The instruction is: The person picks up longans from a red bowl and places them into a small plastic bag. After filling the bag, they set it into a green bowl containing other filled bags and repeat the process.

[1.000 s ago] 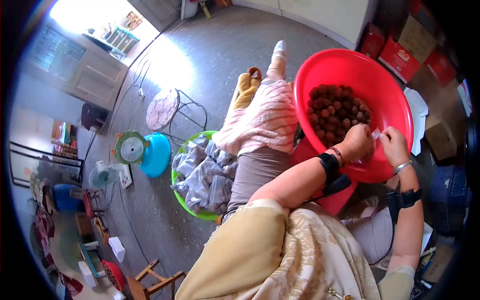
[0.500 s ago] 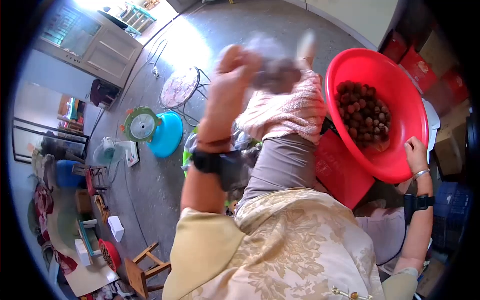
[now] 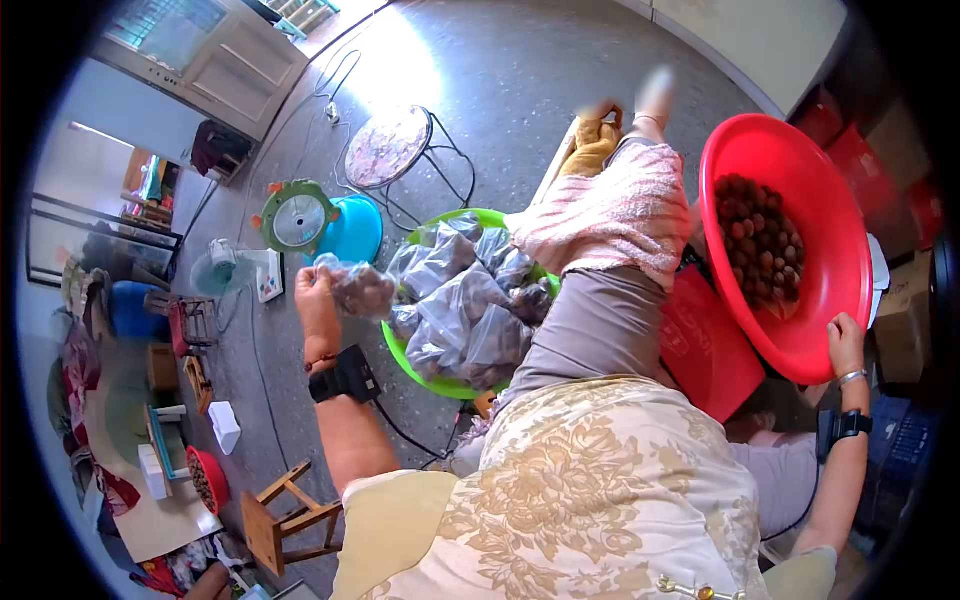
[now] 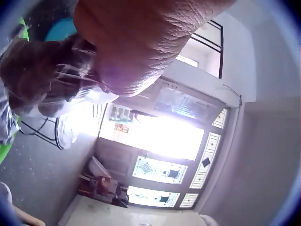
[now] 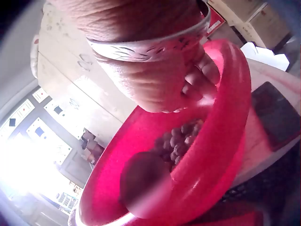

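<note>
**Q:** Left side status?

**Me:** My left hand [image 3: 318,292] is out to my left above the floor, fingers closed round the top of a small clear bag [image 3: 362,290] packed with brown fruit. The bag sits level with my hand, just beside the green basin [image 3: 440,384] and its load. I can't tell how high it is off the floor.

**Q:** What's in the green one?

**Me:** Filled bags [image 3: 455,300], same clear kind with the same brown contents, heaped above the rim.

**Q:** Right side?

**Me:** My right hand [image 3: 845,345] has the near rim of the red basin [image 3: 770,150], fingers curled over the edge to the inside. The thumb is hidden. The basin is tilted. The loose brown fruit [image 3: 760,245] is pooled in its bottom, and the wall above the fruit is bare.

**Q:** Edges, clearance?

**Me:**
- My leg with the pink towel [image 3: 620,215] lies between the two basins.
- There is open floor on the left of the green basin.
- The scale [image 3: 297,222] and the blue tub [image 3: 355,232] touch each other, just beyond the held bag.
- The round stool [image 3: 388,147] stands farther out.
- The wooden stool [image 3: 290,515] is near my left elbow, well apart from the bag.
- Boxes [image 3: 900,300] crowd the red basin's far side, so it's tight there.
</note>
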A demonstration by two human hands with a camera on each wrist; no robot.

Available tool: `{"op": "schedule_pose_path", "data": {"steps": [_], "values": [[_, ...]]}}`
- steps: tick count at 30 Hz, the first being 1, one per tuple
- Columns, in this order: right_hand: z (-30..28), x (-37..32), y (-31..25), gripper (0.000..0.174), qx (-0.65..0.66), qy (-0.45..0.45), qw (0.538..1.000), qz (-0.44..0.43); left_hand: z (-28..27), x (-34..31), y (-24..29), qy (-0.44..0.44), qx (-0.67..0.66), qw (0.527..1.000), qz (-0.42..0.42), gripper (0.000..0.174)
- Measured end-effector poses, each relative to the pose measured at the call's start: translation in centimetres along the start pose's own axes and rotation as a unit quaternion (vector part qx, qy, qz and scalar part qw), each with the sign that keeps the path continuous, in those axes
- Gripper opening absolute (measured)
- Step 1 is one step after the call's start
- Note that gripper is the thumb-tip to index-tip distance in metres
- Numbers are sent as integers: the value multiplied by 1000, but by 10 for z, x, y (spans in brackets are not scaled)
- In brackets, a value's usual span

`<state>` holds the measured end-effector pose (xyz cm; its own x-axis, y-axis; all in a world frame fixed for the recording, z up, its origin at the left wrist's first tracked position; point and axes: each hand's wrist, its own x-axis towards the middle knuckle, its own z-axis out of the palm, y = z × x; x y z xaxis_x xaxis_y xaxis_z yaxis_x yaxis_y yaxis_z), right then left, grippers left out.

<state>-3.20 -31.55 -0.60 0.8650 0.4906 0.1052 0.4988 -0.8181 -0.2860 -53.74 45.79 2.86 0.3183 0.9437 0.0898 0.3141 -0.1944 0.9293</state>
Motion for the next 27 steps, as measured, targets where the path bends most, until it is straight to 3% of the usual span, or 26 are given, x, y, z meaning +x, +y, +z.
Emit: {"op": "schedule_pose_path", "data": {"steps": [3,5,7,11,22,27], "values": [[-2,-3,2,10,9,19,1000,20,-18,5,-28,-8,86,996,-26,14],[-3,-4,7,10,11,27,999,21,-17,8,-37,-25,61,997,-44,14],[-4,-7,12,10,11,32,999,23,-11,9,-39,-180,36,980,-74,14],[-5,-10,15,9,-16,52,998,17,2,24,-58,-279,90,953,-76,11],[-6,-15,4,9,-66,40,997,2,12,39,-86,-308,196,928,-75,12],[-4,-14,10,8,-57,31,997,32,37,35,-36,-383,304,864,-118,12]]}}
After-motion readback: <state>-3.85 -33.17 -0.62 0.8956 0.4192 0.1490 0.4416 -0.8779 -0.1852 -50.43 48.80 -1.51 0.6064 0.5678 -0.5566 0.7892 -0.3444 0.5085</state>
